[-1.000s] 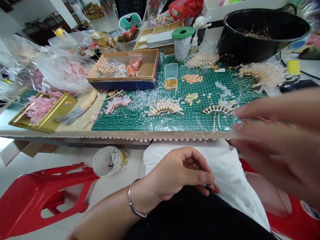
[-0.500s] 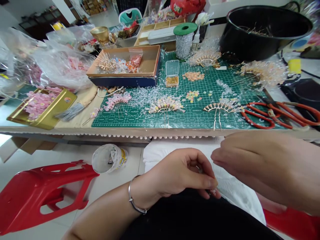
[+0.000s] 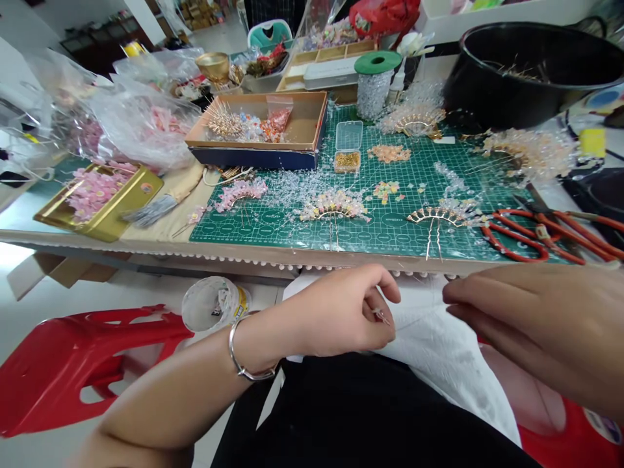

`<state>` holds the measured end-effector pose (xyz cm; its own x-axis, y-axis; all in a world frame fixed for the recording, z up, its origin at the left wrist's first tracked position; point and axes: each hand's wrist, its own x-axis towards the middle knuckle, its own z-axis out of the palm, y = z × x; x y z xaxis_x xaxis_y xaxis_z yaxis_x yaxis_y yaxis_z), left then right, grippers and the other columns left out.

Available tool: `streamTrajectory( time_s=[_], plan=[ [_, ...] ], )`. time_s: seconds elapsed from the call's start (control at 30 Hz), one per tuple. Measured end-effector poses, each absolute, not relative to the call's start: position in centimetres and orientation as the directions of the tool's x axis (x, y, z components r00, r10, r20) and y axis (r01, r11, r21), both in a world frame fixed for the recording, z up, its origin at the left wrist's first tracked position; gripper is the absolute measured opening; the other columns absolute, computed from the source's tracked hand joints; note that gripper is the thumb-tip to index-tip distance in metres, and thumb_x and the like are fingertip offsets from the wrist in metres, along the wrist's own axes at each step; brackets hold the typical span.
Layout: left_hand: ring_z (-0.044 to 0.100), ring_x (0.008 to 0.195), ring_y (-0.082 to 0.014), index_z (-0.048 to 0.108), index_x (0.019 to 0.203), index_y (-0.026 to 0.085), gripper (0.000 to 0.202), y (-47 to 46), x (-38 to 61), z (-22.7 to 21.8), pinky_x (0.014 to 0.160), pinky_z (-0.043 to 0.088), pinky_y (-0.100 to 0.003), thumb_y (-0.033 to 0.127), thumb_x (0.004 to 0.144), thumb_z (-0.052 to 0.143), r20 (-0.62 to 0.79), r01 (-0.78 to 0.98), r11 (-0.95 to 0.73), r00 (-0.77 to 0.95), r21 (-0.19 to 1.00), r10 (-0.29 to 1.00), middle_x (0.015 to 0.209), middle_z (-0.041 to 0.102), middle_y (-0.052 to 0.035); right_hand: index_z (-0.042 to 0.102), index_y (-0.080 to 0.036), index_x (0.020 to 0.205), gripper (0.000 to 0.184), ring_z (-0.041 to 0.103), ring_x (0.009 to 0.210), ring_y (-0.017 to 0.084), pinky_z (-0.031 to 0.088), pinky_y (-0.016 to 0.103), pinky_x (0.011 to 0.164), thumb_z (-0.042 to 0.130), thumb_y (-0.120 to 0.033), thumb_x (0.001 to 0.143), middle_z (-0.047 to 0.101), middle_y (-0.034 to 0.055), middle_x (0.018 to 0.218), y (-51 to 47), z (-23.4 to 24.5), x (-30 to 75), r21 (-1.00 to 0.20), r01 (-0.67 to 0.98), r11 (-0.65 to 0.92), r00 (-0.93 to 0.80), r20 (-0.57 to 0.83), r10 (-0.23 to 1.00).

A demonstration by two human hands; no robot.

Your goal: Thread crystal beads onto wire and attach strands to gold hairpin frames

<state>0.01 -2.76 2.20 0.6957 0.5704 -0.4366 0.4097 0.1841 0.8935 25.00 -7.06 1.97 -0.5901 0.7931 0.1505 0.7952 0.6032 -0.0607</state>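
Observation:
Above my lap, my left hand [image 3: 348, 312] has its fingers curled in a pinch around a small clear bead piece [image 3: 381, 316]. A hair-thin strand [image 3: 409, 324] runs from there toward the right. My right hand [image 3: 526, 318] is apart from it, fingertips pressed together; whatever they hold is too fine to make out. Just beyond the hands, on the green cutting mat [image 3: 302, 227], lie a hair comb with clear beads [image 3: 446, 214], a hair comb with yellow and pink beads [image 3: 334, 207] and a pink-flowered hair comb [image 3: 241, 194].
Red-handled scissors [image 3: 521, 244] lie at the mat's right. Loose clear beads [image 3: 297, 188], a small bead box [image 3: 348, 161] and a cardboard box [image 3: 258, 156] sit farther back. A black tub [image 3: 517, 97] stands back right. A red stool [image 3: 58, 370] and plastic bucket [image 3: 209, 305] are below left.
My hands have drawn apart: the left has shifted left and up, the right has gone right. A thin strand now shows between them. The view has shifted slightly.

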Motion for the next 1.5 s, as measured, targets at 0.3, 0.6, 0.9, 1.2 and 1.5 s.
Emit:
streamTrajectory(
  time_s=[0.3,0.6,0.9,1.2,1.5],
  plan=[
    [0.069,0.084,-0.0234,0.047,0.139,0.019,0.068,-1.9,0.9,3.7,0.066,0.048,-0.03,0.019,0.073,0.065,-0.392,0.527,-0.17,0.777,0.832,0.492,0.091,0.073,-0.0046,0.06,-0.025,0.087,0.025,0.064,0.063,0.02,0.044,0.034,0.056,0.039,-0.015,0.094,0.068,0.0022,0.078,-8.4,1.2,21.1,-0.477,0.777,0.411,-0.569,-0.254,0.782],
    [0.068,0.092,-0.0201,0.049,0.128,0.017,0.046,-1.0,0.5,1.9,0.077,0.055,-0.033,0.014,0.082,0.057,-0.378,-0.115,0.54,0.594,0.834,0.71,0.104,0.069,-0.0107,0.064,-0.026,0.088,0.02,0.058,0.068,0.017,0.045,0.028,0.059,0.053,-0.04,0.096,0.064,0.0001,0.074,-8.3,-0.7,20.7,-0.823,0.568,-0.02,-0.072,-0.074,0.995],
    [0.054,0.083,-0.0128,0.057,0.097,0.019,0.024,-4.7,3.6,-0.8,0.069,0.045,-0.025,0.011,0.077,0.066,-0.329,-0.115,0.514,0.646,0.85,0.689,0.093,0.056,-0.0011,0.066,-0.029,0.09,0.011,0.063,0.068,0.018,0.049,0.027,0.058,0.06,-0.037,0.093,0.068,-0.0013,0.073,-9.9,-1.7,19.3,-0.898,0.427,-0.105,0.154,-0.042,0.987],
    [0.057,0.066,-0.0103,0.054,0.095,0.018,0.018,-4.6,3.0,-0.1,0.065,0.043,-0.024,0.029,0.089,0.066,-0.357,0.03,0.47,0.694,0.882,0.626,0.078,0.058,0.0016,0.06,-0.025,0.096,0.024,0.048,0.056,0.013,0.039,0.024,0.052,0.064,-0.049,0.092,0.052,-0.0057,0.06,-10.8,-0.9,19.8,-0.959,0.103,-0.263,0.061,-0.258,0.964],
    [0.042,0.07,-0.0103,0.063,0.088,0.016,0.027,-4.2,2.1,0.7,0.063,0.033,-0.023,0.043,0.09,0.066,-0.378,0.172,0.357,0.651,0.918,0.659,0.077,0.053,0.0021,0.054,-0.027,0.11,0.02,0.031,0.06,0.013,0.029,0.024,0.053,0.058,-0.042,0.096,0.04,-0.0068,0.066,-11.2,-0.7,20.9,-0.902,0.012,-0.431,-0.075,-0.43,0.9]
  ],
)
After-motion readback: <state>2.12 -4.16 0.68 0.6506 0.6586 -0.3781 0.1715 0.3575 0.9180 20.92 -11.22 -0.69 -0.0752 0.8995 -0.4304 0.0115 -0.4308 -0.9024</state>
